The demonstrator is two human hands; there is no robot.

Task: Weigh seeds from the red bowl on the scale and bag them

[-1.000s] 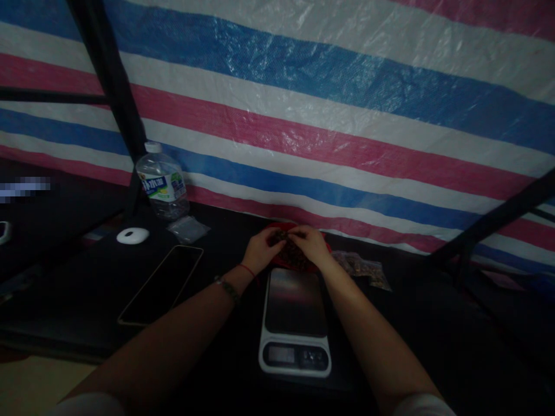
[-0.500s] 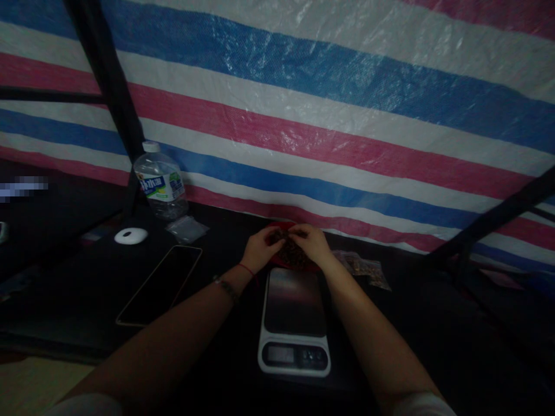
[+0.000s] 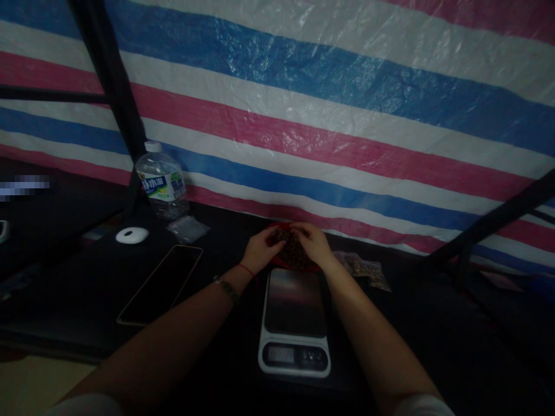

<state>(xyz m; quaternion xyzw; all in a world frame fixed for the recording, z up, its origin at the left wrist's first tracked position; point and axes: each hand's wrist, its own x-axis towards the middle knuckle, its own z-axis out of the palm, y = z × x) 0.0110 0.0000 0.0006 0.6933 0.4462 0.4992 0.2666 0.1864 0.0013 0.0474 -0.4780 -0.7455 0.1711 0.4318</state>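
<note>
A red dish (image 3: 274, 264) holds a heap of small brown pieces (image 3: 292, 249), too dim to name. From the left, my left hand (image 3: 261, 248) reaches over its rim with thumb and fingers apart, touching the pieces. Opposite it, my right hand (image 3: 313, 241) curves over the right side of the heap, its fingers also spread. Nothing distinct shows in either hand, though the fingertips are partly lost in shadow. Just in front of the dish lies a white kitchen scale (image 3: 295, 323) with a dark, bare platform.
Small clear bags of brown pieces (image 3: 364, 270) lie right of the dish. To the left are a phone (image 3: 160, 284), a white rounded case (image 3: 132, 235), a clear plastic bag (image 3: 188, 229) and a large plastic bottle (image 3: 162, 182). A striped plastic sheet (image 3: 303, 133) hangs behind.
My fingers have drawn apart over the dish, so more of the brown heap shows between my hands. The scale and the things around it stay put.
</note>
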